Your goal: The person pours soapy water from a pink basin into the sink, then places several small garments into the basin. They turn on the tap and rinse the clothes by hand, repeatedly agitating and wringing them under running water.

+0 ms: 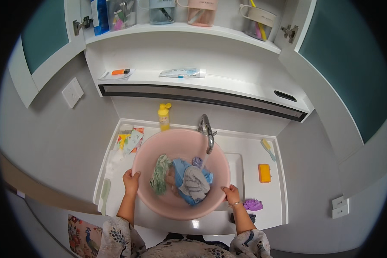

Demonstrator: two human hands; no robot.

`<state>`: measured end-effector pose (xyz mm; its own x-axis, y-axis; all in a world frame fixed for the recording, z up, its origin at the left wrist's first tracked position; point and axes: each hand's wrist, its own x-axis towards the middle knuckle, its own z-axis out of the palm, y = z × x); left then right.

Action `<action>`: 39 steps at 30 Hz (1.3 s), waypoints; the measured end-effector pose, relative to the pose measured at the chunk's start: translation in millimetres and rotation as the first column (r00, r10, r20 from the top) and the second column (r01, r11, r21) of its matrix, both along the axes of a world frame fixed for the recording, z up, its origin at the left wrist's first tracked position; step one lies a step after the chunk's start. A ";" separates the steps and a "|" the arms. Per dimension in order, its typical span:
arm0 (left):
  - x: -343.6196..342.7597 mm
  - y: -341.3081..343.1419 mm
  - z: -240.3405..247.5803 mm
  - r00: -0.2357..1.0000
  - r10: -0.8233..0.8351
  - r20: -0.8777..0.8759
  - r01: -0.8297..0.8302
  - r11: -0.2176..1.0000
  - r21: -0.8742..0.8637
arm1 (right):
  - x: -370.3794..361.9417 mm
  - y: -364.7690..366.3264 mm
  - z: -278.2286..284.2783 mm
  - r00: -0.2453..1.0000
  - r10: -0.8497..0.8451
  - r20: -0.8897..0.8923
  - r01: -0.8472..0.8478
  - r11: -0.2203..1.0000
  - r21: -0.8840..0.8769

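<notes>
A large pink basin (144, 172) sits on the white washstand, beneath a chrome faucet (208, 136) from which water seems to run. In it lie a green patterned cloth (160, 175), a blue cloth (181, 167), a grey-white cloth (195, 182) and a small purple bundle (197, 161). My left hand (131, 182) grips the basin's left rim, thumb over the edge. On the right rim, my right hand (232, 193) is closed, a bracelet at its wrist. The fingers under the rim are partly hidden on both sides.
A yellow bottle (164, 117) stands behind the basin, packets (130, 139) to its left. A comb (105, 195) lies far left. On the right are a brush (268, 149), an orange-yellow sponge (265, 173) and a purple scrunchie (253, 205). Above hangs an open cabinet with shelves (228, 84).
</notes>
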<state>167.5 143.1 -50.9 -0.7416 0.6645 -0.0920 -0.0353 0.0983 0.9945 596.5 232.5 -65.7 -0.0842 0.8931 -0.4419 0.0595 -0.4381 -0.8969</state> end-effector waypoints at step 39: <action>31.6 14.4 26.0 0.930 -0.201 -0.308 0.114 0.954 -0.279 | 34.0 20.4 -32.4 0.794 -0.115 0.597 -0.120 0.933 0.339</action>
<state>199.1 157.5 -24.9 -0.6463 0.7620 -0.0407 0.3260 0.3239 0.8882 630.6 252.9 -98.1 0.0891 0.9937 -0.0684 0.6343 -0.1095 -0.7653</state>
